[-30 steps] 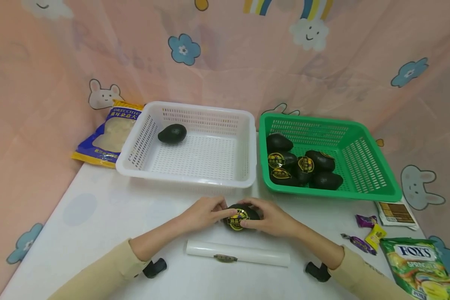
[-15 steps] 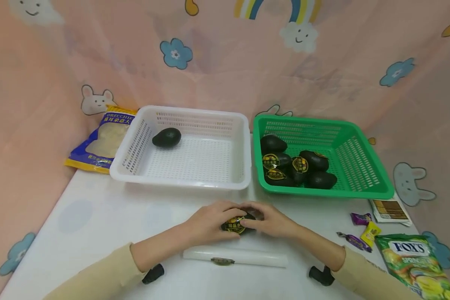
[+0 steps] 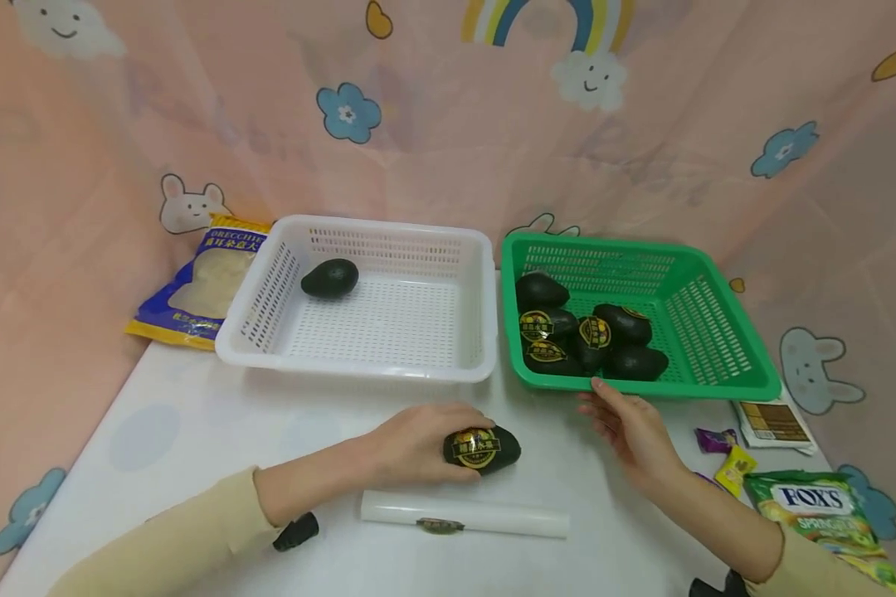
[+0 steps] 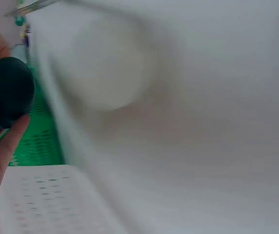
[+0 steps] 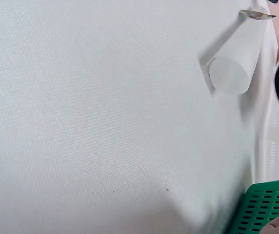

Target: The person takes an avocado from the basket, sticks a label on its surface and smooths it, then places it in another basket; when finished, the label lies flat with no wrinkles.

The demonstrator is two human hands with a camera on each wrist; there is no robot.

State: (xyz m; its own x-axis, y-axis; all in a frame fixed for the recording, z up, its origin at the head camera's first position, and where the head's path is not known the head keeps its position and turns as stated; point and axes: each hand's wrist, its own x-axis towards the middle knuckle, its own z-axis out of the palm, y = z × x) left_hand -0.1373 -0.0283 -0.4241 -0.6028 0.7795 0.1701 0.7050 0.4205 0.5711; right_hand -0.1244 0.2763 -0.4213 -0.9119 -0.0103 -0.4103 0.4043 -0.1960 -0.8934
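Observation:
A dark avocado (image 3: 482,448) with a gold sticker lies on the white table, and my left hand (image 3: 416,443) grips it from the left. The left wrist view shows the avocado (image 4: 5,92) against my fingers (image 4: 0,148). My right hand (image 3: 627,423) hovers open, fingers straight, just in front of the green basket (image 3: 724,332), which holds several stickered avocados (image 3: 593,336). A single avocado (image 3: 329,278) without a visible sticker lies in the white basket (image 3: 485,298). A white roll (image 3: 465,513) lies just in front of my hands; its end (image 5: 229,75) shows in the right wrist view.
A blue and yellow pasta bag (image 3: 202,282) leans behind the white basket at the left. At the right lie wrapped candies (image 3: 724,456), a green Fox's bag (image 3: 829,514) and a small card (image 3: 772,423). Pink patterned cloth walls the table on three sides.
My right hand let go of the avocado and moved right toward the green basket. My left hand stays on the avocado, whose sticker now faces up.

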